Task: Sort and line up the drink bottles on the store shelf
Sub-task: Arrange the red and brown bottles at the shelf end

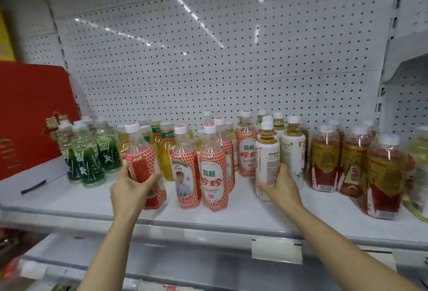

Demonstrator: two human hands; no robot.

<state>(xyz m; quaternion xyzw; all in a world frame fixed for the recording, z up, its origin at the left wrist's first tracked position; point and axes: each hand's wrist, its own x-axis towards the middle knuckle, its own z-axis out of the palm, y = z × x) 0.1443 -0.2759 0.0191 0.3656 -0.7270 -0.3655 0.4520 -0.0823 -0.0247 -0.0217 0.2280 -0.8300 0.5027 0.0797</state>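
Observation:
My left hand grips a red-and-white lychee bottle that leans to the left near the shelf's front. Two more lychee bottles stand upright just to its right, with others behind them. My right hand holds the lower part of a white-labelled tea bottle standing at the front of a row of similar bottles. Green bottles are grouped at the left, yellow tea bottles stand behind the lychee ones, and red-and-gold bottles fill the right.
The white shelf has a pegboard back wall. A red gift box stands at the far left. A blank price tag holder hangs on the shelf's front rail. Another shelf lies below.

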